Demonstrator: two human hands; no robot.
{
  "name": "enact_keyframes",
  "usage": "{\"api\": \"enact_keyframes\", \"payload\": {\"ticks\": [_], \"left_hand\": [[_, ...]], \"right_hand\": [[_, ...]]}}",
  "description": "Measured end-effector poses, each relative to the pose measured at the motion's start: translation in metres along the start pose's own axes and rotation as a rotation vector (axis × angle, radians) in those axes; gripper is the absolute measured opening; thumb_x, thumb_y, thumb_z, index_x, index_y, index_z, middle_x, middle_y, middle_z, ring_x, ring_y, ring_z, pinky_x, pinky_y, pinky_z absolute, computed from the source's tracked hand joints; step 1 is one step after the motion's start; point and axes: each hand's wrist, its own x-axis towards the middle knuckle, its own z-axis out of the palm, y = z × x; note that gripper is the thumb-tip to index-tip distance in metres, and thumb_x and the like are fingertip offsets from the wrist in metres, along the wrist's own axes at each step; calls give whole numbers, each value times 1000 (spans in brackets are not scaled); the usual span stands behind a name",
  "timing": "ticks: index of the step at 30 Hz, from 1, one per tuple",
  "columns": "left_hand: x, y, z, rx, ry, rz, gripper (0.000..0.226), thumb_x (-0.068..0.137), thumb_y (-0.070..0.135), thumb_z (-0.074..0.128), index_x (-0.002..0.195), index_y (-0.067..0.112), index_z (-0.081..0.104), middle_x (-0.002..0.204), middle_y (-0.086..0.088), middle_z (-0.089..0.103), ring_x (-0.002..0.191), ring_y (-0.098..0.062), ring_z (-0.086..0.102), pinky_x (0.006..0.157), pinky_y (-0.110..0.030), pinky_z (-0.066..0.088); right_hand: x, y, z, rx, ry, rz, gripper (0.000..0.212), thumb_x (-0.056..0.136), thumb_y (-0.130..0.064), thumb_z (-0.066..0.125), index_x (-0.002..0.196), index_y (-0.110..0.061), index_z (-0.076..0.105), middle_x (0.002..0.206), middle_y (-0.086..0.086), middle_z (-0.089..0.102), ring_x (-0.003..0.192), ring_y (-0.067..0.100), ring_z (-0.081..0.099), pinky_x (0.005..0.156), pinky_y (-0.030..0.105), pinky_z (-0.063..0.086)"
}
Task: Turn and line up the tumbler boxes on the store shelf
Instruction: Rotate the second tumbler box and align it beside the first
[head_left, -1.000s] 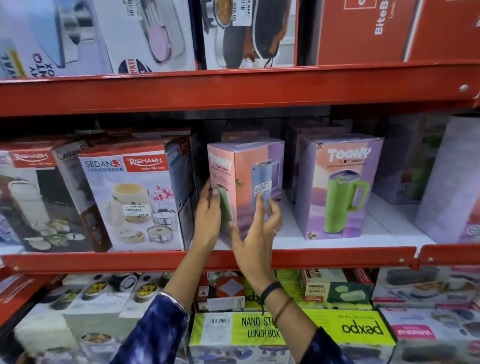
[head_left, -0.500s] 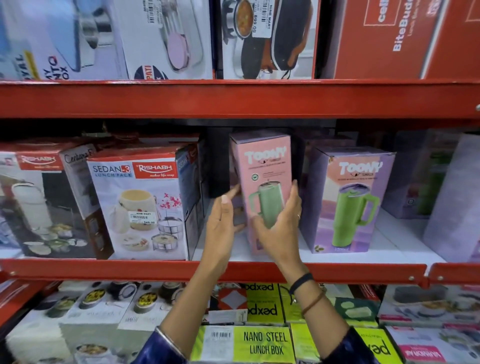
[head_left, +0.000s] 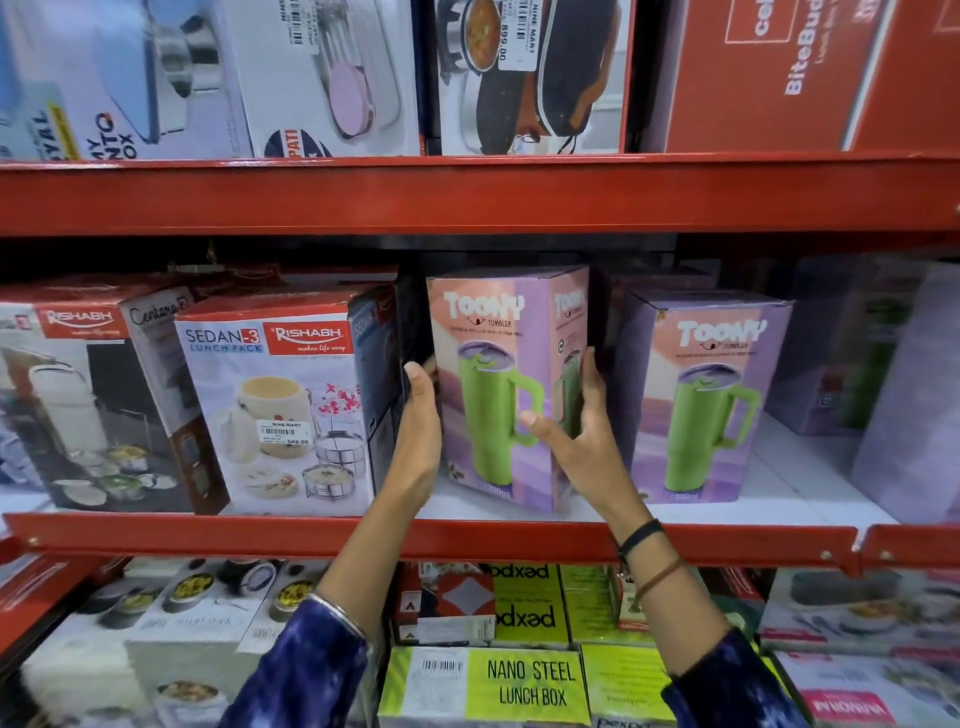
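Note:
A pink and purple Toony tumbler box (head_left: 493, 332) with a green tumbler pictured on it stands on the middle shelf, its front face now turned nearly toward me. My left hand (head_left: 422, 426) presses flat on its left side. My right hand (head_left: 576, 441) grips its right front corner, thumb on the front face. A second Toony tumbler box (head_left: 711, 395) stands just to the right, front facing out. More purple boxes (head_left: 841, 353) sit blurred behind and to the right.
A Rishabh Sedan-3 lunch pack box (head_left: 280, 405) stands close on the left of my left hand. The red shelf lip (head_left: 260, 535) runs below the boxes. White shelf floor (head_left: 800, 488) shows right of the second box. Lunch boxes fill the shelves above and below.
The held tumbler box has been rotated from its side panel to its front face with the green tumbler. My hands shifted from the front onto its two sides.

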Motion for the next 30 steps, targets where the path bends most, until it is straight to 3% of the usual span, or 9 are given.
{"api": "enact_keyframes", "payload": {"ticks": [3, 7, 11, 16, 19, 22, 24, 27, 30], "left_hand": [[-4, -9, -3, -14, 19, 28, 107, 57, 97, 21, 143, 35, 33, 154, 6, 35, 141, -17, 33, 117, -52, 25], [-14, -18, 1, -23, -12, 35, 98, 61, 95, 23, 140, 39, 36, 154, 5, 37, 142, -21, 33, 115, -57, 26], [-25, -19, 7, 48, -37, 60, 88, 69, 89, 15, 141, 42, 33, 156, 7, 31, 144, -17, 28, 118, -56, 22], [-27, -24, 8, 111, -35, 70, 95, 67, 91, 16, 146, 39, 25, 158, 9, 25, 145, -15, 23, 118, -56, 21], [-33, -26, 8, 106, -17, 106, 84, 69, 89, 16, 141, 47, 27, 155, 15, 24, 145, -13, 22, 117, -57, 21], [-38, -28, 5, 92, -24, 139, 69, 70, 89, 19, 131, 59, 34, 156, 10, 29, 143, -15, 28, 116, -56, 26], [-40, -28, 4, 102, -27, 137, 68, 72, 89, 20, 130, 59, 37, 154, 7, 34, 142, -17, 32, 114, -57, 29], [-44, -25, 3, 91, -28, 111, 65, 68, 91, 20, 124, 65, 39, 155, 4, 34, 142, -22, 32, 114, -58, 28], [-52, -21, 2, 81, -32, 97, 61, 64, 94, 19, 118, 71, 38, 156, 5, 32, 142, -22, 32, 114, -59, 27]], "right_hand": [[0, 2, -5, -47, -70, -13, 85, 84, -34, 64, 149, -27, 10, 158, -12, 10, 143, -3, 11, 115, 13, 14], [5, 23, -9, -87, -18, -2, 67, 89, -24, 58, 147, -25, 25, 155, -5, 32, 142, 11, 31, 117, 44, 28], [3, 35, -13, -100, 30, 20, 62, 88, -21, 59, 145, -26, 33, 148, -4, 44, 134, 16, 44, 111, 47, 37], [-1, 35, -12, -89, 25, 45, 67, 83, -50, 56, 143, -32, 34, 146, -4, 47, 131, 17, 48, 109, 44, 40], [-8, 30, -10, -49, 140, 77, 50, 91, -44, 49, 135, -19, 47, 140, 3, 52, 127, 18, 50, 106, 31, 39], [-16, 30, -7, 66, 241, 130, 36, 87, -62, 40, 107, -39, 60, 117, 2, 63, 115, 22, 58, 101, 41, 45], [-19, 29, -5, 137, 250, 177, 53, 78, -77, 35, 100, -39, 64, 109, -2, 66, 110, 22, 61, 99, 51, 47], [-25, 20, -6, 197, 262, 232, 86, 69, -86, 33, 119, -23, 62, 125, 1, 65, 116, 18, 60, 101, 47, 47], [-33, 14, -7, 226, 247, 218, 84, 69, -84, 33, 118, -23, 62, 127, 5, 63, 117, 19, 59, 98, 43, 50]]}}
